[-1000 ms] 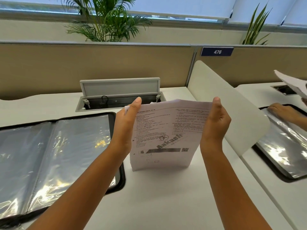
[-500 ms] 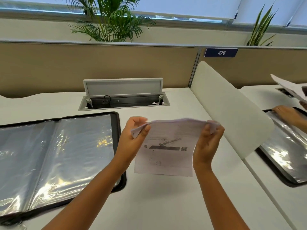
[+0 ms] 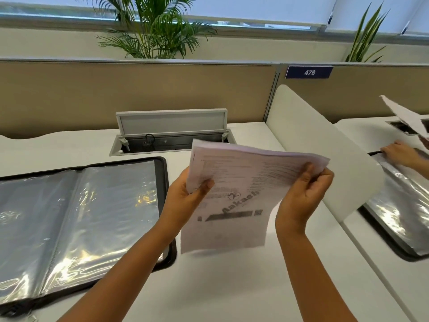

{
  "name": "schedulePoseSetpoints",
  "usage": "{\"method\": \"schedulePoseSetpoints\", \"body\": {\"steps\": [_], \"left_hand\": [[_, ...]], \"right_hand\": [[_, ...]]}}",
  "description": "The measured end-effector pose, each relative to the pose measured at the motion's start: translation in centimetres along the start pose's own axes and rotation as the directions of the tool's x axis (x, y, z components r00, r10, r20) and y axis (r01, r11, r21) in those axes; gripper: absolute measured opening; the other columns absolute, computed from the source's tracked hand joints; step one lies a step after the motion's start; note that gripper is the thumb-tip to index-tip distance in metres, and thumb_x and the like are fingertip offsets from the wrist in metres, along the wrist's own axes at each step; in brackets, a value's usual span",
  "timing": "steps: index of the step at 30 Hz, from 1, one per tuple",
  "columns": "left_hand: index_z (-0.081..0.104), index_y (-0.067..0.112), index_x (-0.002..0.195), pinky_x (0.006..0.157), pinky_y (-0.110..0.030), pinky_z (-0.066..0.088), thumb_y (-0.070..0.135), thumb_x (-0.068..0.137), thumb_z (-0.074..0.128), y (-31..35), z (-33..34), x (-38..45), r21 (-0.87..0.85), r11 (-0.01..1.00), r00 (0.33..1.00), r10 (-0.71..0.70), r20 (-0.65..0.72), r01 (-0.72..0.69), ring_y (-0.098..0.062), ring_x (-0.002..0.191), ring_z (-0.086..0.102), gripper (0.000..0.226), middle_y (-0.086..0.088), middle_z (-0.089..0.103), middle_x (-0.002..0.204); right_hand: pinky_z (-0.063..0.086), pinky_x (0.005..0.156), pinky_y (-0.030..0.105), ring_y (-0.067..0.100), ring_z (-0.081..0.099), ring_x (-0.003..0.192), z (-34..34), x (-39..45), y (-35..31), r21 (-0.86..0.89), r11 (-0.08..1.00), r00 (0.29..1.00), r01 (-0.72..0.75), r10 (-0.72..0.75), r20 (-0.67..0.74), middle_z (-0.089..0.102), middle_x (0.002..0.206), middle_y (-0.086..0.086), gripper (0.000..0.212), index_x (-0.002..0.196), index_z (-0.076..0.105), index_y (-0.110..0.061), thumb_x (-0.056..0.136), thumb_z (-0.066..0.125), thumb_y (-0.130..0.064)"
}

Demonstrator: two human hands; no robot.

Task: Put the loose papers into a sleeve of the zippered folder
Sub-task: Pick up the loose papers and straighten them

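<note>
Papers (image 3: 234,196) between both hands' fingers (image 3: 308,173)

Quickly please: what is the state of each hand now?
Left hand: holding the papers at their left edge.
Right hand: holding the same papers at their upper right corner.

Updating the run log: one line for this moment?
left hand holds papers | right hand holds papers | folder open

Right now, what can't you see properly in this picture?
Head view only:
- Small print on the papers: blurred, too small to read.
- How many sheets: stacked, cannot count.
- Left hand fingers: behind the papers; only the thumb shows.
- Folder left side: cut off by the edge; glare hides what its sleeves hold.
- Neighbour's folder: partly behind the white divider.
</note>
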State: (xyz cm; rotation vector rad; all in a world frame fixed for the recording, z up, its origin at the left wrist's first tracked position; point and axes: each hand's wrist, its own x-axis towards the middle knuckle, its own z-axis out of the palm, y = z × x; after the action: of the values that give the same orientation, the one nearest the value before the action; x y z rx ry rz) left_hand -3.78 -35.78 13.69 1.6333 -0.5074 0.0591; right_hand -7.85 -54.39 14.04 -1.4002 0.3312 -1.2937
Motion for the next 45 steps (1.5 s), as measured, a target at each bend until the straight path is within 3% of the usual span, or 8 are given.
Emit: {"method": "schedulePoseSetpoints", "body": {"steps": [9,13,18,22,28,33,39,45], "left_hand": [[0.052,0.038,0.1,0.07,-0.008,0.052,0.032,0.078,0.05,-0.3,0.9,-0.8,-0.09,0.996,0.998,0.012,-0.057,-0.018,0.011,0.089,0.06,0.022,0.016,0.06,0.097],[0.051,0.041,0.101,0.072,-0.008,0.051,0.034,0.076,0.054,-2.1,1.0,-1.6,-0.073,0.997,0.997,-0.043,-0.057,0.039,0.004,0.091,0.061,0.026,0.019,0.059,0.098],[0.051,0.045,0.1,0.076,-0.018,0.053,0.035,0.079,0.057,-4.4,1.3,-2.2,-0.036,0.988,0.987,-0.15,-0.065,0.148,-0.005,0.091,0.059,0.024,0.022,0.059,0.099],[0.05,0.041,0.105,0.077,-0.024,0.052,0.028,0.088,0.055,-5.7,1.2,-2.0,-0.003,0.977,0.975,-0.214,-0.055,0.214,-0.007,0.091,0.058,0.022,0.022,0.058,0.099],[0.049,0.037,0.104,0.066,-0.016,0.051,0.024,0.095,0.042,-6.4,1.8,-1.8,-0.01,0.966,0.965,-0.259,-0.045,0.259,-0.006,0.088,0.057,0.017,0.016,0.059,0.094],[0.049,0.038,0.1,0.063,-0.007,0.052,0.023,0.096,0.04,-6.0,2.0,-0.8,-0.02,0.97,0.969,-0.243,-0.051,0.242,-0.004,0.084,0.058,0.018,0.016,0.06,0.091],[0.051,0.025,0.112,0.065,-0.016,0.052,0.026,0.096,0.041,-6.5,0.3,-1.4,0.007,0.964,0.96,-0.265,-0.088,0.266,-0.011,0.089,0.059,0.019,0.003,0.062,0.1],[0.052,0.031,0.105,0.068,-0.02,0.051,0.023,0.096,0.041,-5.9,-3.6,-1.9,-0.031,0.969,0.957,-0.245,-0.157,0.244,-0.008,0.088,0.061,0.016,0.005,0.063,0.1]], "right_hand": [[0.049,0.069,0.01,-0.004,0.058,0.089,0.4,-0.5,-2.3,0.041,0.995,0.993,0.087,-0.09,0.075,0.054,0.094,-0.01,0.015,0.096,0.039,-0.029,0.097,0.036,-0.015],[0.05,0.065,0.011,-0.006,0.058,0.084,0.4,-0.6,-1.5,0.017,1.0,0.988,0.018,-0.021,0.154,0.053,0.093,-0.011,0.005,0.099,0.038,-0.027,0.096,0.035,-0.025],[0.052,0.066,0.01,0.007,0.058,0.095,-0.1,-1.9,1.6,-0.064,0.995,0.95,-0.073,0.089,0.299,0.052,0.105,-0.005,0.026,0.113,0.032,-0.02,0.092,0.036,-0.034],[0.05,0.072,0.007,-0.004,0.054,0.101,-1.0,-3.3,4.5,-0.159,0.984,0.925,-0.075,0.128,0.358,0.048,0.116,-0.003,0.024,0.114,0.031,-0.038,0.094,0.039,-0.027],[0.056,0.08,0.041,0.019,0.057,0.092,-2.1,-4.9,8.0,-0.371,0.915,0.894,-0.161,0.294,0.339,0.054,0.1,-0.002,0.019,0.101,0.038,-0.026,0.099,0.033,-0.007],[0.053,0.074,0.031,0.025,0.057,0.095,-2.1,-4.9,8.2,-0.39,0.901,0.879,-0.189,0.332,0.342,0.056,0.103,0.004,0.014,0.103,0.044,-0.02,0.099,0.034,-0.011],[0.048,0.064,0.021,0.022,0.057,0.089,-1.8,-5.1,8.0,-0.421,0.888,0.843,-0.188,0.366,0.395,0.058,0.101,0.006,0.016,0.107,0.047,-0.014,0.1,0.033,-0.013],[0.051,0.059,0.011,0.008,0.059,0.087,0.5,-6.9,6.7,-0.404,0.9,0.744,-0.162,0.381,0.549,0.057,0.095,-0.011,0.022,0.115,0.049,-0.017,0.1,0.032,-0.016]]}}
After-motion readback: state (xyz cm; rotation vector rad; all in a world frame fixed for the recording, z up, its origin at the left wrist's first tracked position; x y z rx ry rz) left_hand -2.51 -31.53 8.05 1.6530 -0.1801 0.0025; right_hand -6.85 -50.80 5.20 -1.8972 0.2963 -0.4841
